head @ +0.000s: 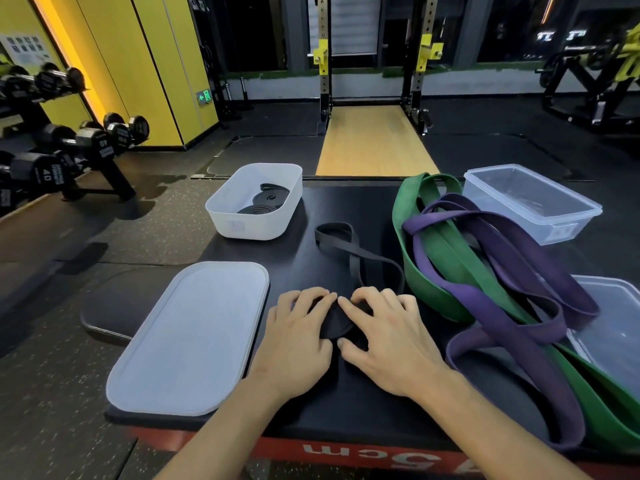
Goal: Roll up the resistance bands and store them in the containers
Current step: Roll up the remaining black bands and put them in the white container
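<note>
Hands mid-roll on my feed. Both grasping: left hand [298, 337] and right hand [384, 341] curl their fingers round the wound end of the black band [334, 323], near centre of the counter [311, 403], thumbs on its near side. I judge it partly wound; the loose tail loops away toward the far side, flat on the counter.

Done so far: far left, white container [242, 220] holds rolled black bands [263, 202], maybe two coils, count not certain. A lid [187, 337] lies flat near left, off.

Left to do: finish this roll, store it, then green band [433, 292] and purple band [502, 244], both unrolled and tangled together on the right. Far right, clear container [554, 220] shows nothing inside. Near right, second clear container [620, 306] sits partly under the bands, contents unclear. I'd judge under halfway.
</note>
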Demonstrator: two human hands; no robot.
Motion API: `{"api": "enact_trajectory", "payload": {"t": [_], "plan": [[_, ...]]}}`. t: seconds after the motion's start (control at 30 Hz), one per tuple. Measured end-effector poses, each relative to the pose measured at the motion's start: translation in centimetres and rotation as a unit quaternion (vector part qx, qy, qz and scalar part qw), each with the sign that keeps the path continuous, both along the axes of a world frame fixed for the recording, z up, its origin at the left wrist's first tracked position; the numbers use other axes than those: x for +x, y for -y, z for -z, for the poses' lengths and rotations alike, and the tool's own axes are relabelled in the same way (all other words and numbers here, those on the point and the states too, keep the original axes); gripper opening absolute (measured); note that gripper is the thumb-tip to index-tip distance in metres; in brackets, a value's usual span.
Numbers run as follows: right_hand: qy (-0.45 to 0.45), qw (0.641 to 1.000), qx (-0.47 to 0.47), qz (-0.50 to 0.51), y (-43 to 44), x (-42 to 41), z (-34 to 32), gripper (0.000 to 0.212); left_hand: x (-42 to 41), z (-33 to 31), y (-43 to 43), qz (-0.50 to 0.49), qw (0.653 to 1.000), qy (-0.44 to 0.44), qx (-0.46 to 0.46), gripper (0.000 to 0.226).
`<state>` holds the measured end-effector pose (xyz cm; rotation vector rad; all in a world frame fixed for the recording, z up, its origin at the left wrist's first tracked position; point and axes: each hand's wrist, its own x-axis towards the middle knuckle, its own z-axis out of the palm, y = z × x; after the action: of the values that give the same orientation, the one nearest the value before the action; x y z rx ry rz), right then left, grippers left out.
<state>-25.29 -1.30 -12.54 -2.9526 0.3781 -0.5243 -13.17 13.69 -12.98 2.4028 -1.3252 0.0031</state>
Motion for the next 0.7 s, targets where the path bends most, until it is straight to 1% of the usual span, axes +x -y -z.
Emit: {"api": "enact_trajectory", "payload": {"t": [0.07, 0.1, 0.17, 0.23, 0.33, 0.4, 0.47, 0.53, 0.7], "plan": [[0.004, 1.000, -0.006, -0.005, 0.0, -0.1, 0.1, 0.065, 0.1, 0.0, -0.3, 0.002, 0.998, -0.059, -0.033, 0.077], [0.005, 1.000, -0.010, -0.010, 0.1, -0.1, 0.1, 0.064, 0.1, 0.1, -0.4, 0.003, 0.996, -0.074, -0.043, 0.078], [0.006, 1.000, -0.010, -0.023, 0.3, -0.1, 0.3, 0.065, -0.1, 0.2, -0.4, -0.009, 0.996, -0.069, -0.052, 0.075], [0.008, 0.999, 0.000, -0.034, 0.6, 0.0, 0.6, 0.068, -0.2, 0.3, -0.3, -0.040, 0.996, -0.048, -0.064, 0.068], [0.022, 0.998, 0.044, -0.045, 0.9, 0.2, 1.0, 0.070, -0.2, 0.5, -0.1, -0.066, 0.995, -0.026, -0.065, 0.065], [0.045, 0.996, 0.058, -0.048, 1.1, 0.2, 1.3, 0.069, 0.1, 0.7, -0.2, -0.053, 0.993, -0.063, -0.087, 0.060], [0.065, 0.994, 0.064, -0.053, 1.3, 0.1, 1.5, 0.067, 0.2, 0.6, -0.5, -0.041, 0.984, -0.114, -0.129, 0.047], [0.079, 0.992, 0.077, -0.057, 1.4, -0.1, 1.6, 0.062, 0.2, 0.4, -0.8, -0.037, 0.977, -0.134, -0.161, 0.040], [0.119, 0.985, 0.111, -0.053, 1.4, -0.3, 1.8, 0.050, 0.2, 0.4, -1.2, -0.031, 0.965, -0.164, -0.203, 0.041]]}}
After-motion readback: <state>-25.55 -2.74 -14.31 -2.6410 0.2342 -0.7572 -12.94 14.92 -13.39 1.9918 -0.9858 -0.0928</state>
